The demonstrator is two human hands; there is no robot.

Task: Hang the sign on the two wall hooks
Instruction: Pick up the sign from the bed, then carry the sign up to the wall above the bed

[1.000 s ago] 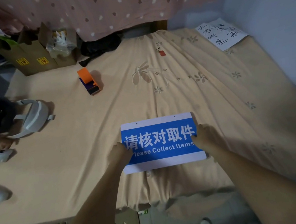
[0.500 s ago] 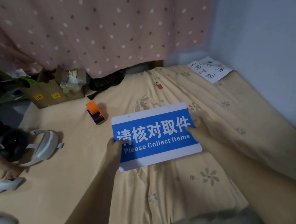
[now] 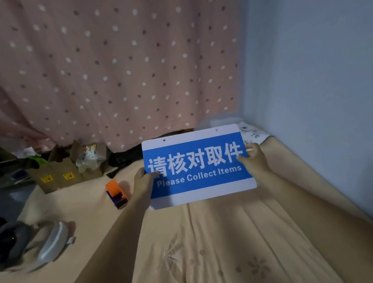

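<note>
Bed [image 3: 221,246]: one, under a peach flowered sheet, running below and behind the sign; it served as the surface the loose things lay on.
Curtain [image 3: 100,64]: one, pink with pale and dark dots, hanging behind the sign and covering that side; no hooks showed on it.
Wall [image 3: 330,69]: one bare pale-blue wall, right of the sign; the two hooks were not in view, so I judged the hanging had yet to begin.
Sign [image 3: 198,166]: one, blue and white, reading "Please Collect Items", held upright and clear above the bed with its face to the camera, probably so the top edge could be brought to the hooks.
Left hand [image 3: 143,181]: one, closed on the sign's left edge, thumb on the front face.
Right hand [image 3: 254,158]: one, closed on the sign's right edge, thumb in front; a grip at each side kept the sign level.
Headset [image 3: 25,242]: one, grey and white, on the bed far left of the sign.
Boxes [image 3: 63,173]: two that I could count, brown card, left of the sign at the curtain's foot.
Tape roller [image 3: 115,193]: one, orange, on the bed just left of the left hand.
Holes [image 3: 164,140]: two, small, along the sign's white top strip, presumably one for each hook.
</note>
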